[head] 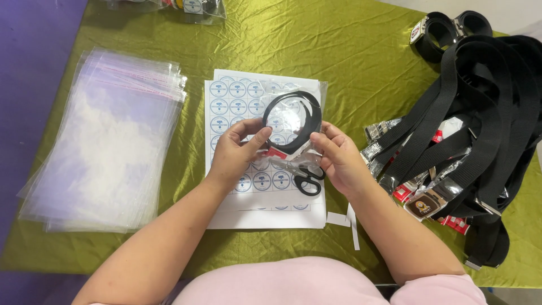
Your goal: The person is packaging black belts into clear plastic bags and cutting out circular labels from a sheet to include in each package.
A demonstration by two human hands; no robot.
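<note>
Hands meet over sticker sheet [237, 107] at centre of green cloth [350, 51]. Left hand [236, 153] pinches bagged belt [292, 121] at its left edge, thumb on top; right hand [337, 158] grips right edge, fingers curled under. Coiled black belt sits inside clear bag, raised between both hands, likely held taut to keep bag flat. Scissors [307, 179] lie just below on sheet. Bag stack [107, 141] waits left; loose belts [468, 124] heaped right, both within reach.

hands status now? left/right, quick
Left hand: closed, pinching the clear bag with a coiled black belt.
Right hand: closed on the same bag's other side.
</note>
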